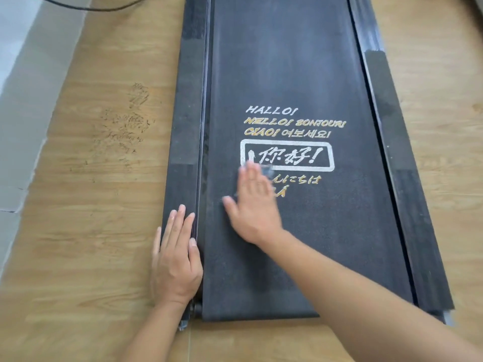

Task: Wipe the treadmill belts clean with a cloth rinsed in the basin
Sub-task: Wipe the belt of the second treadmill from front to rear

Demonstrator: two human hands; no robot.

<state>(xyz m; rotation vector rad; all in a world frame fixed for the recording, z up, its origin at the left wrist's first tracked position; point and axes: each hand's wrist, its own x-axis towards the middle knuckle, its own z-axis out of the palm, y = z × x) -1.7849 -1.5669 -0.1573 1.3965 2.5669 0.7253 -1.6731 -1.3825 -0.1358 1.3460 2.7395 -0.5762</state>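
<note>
Pressing down on the belt [300,61] with my right hand [254,205]: palm flat, fingers [252,178] straight and slightly spread, thumb out to the left. The cloth [265,169] is under that hand. Only a pale grey edge peeks out past the fingertips, blurred, right on the lower border of the white box in the lettering [287,126]. The hand is blurred too, and it covers the start of the two yellow lines below the box.

Over on the other side, my left hand [176,259] lies flat on the left rail [185,121], straight and close together, pointing up the treadmill, gripping nothing. Its outer edge hangs over the wooden floor [91,231].

The belt is dark grey with paler streaks, running away from me between the left rail and the right rail [392,126]. Its near end curls over the roller [197,308] just beside my left wrist. Scuff marks [125,126] show on the floor left of the rail, with pale tiles [18,74] beyond them. A black cable [86,6] loops across the top left corner.
</note>
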